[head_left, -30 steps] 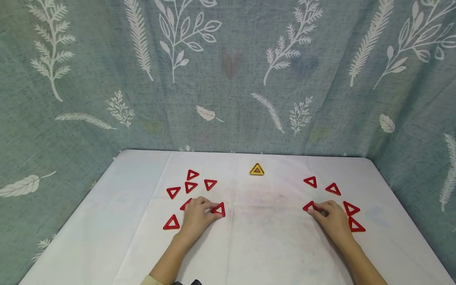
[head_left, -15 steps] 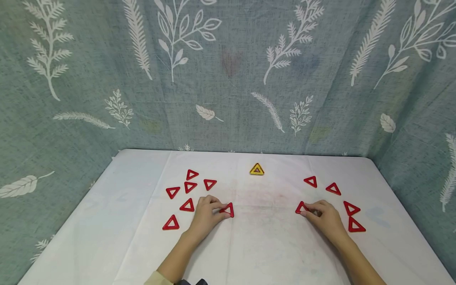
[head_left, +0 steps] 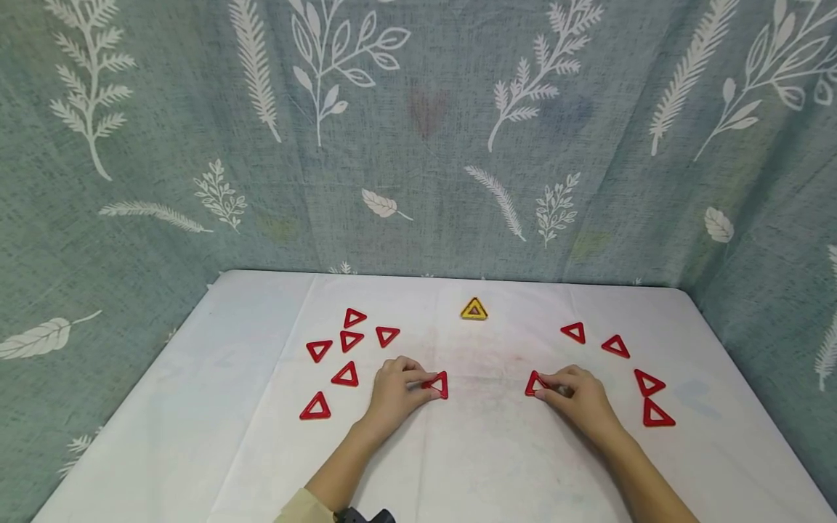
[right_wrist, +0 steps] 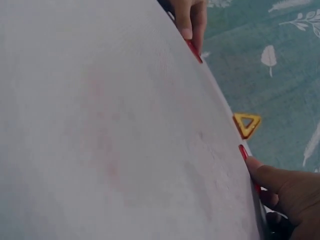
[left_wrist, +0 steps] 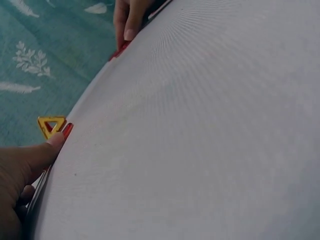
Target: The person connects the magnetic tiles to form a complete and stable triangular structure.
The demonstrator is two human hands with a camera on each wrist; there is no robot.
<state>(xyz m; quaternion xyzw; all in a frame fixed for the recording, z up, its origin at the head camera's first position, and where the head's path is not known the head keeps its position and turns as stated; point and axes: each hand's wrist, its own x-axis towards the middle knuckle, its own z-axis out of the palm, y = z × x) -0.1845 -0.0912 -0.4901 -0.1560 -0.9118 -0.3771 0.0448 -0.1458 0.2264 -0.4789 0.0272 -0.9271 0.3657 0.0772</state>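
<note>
My left hand [head_left: 397, 392] pinches a red open-centred triangle [head_left: 444, 385] between thumb and fingers, low at the white tabletop. Facing it, my right hand [head_left: 578, 399] pinches a second red triangle [head_left: 532, 383] the same way. A gap of bare cloth separates the two pieces. In the left wrist view, the thumb lies along the edge of its red triangle [left_wrist: 68, 130]; the right wrist view shows the other red triangle [right_wrist: 243, 151] at the thumb tip. Beyond both hands, a yellow triangle [head_left: 474, 309] stands near the back of the table.
Several loose red triangles lie on the left, among them a near one [head_left: 316, 407] and one by the left hand [head_left: 346, 374]. More lie on the right, including two touching ones, the lower one [head_left: 657, 413] nearest. A leaf-patterned curtain [head_left: 418, 145] hangs behind the table.
Both hands have moved inward with their red triangles, the left one rightward and the right one leftward, so the gap between the pieces has narrowed. The loose triangles stay put.
</note>
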